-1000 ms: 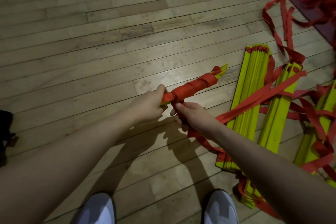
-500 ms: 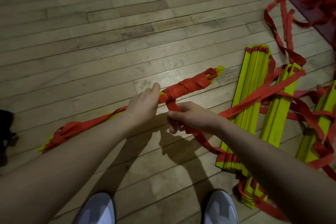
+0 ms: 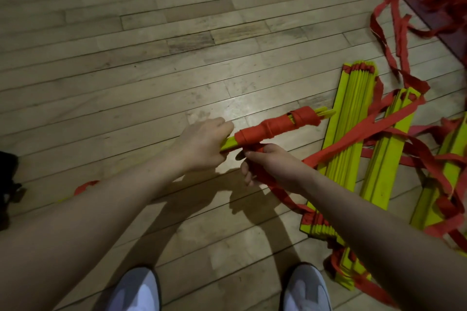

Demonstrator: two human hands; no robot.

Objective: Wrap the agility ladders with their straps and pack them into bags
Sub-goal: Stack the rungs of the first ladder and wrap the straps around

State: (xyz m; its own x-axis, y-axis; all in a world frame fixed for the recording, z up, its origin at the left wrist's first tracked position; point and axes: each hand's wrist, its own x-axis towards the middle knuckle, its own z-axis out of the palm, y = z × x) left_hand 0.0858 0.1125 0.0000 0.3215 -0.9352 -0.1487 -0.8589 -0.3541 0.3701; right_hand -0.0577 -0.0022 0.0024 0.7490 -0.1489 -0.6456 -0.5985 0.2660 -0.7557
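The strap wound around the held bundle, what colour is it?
Red; the strap covers yellow rungs, seen in the head view.

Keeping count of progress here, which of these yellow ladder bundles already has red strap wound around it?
The held bundle, gripped by the left hand. Red strap coils tightly round its far half; the floor bundles only have loose strap draped over them.

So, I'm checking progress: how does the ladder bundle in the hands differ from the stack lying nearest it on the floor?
The held bundle is off the floor, gripped by the left hand; the floor stack lies flat. The held bundle's far half is wound tight in red strap; the floor stack has strap only draped loosely across. Both are yellow rungs with red strap.
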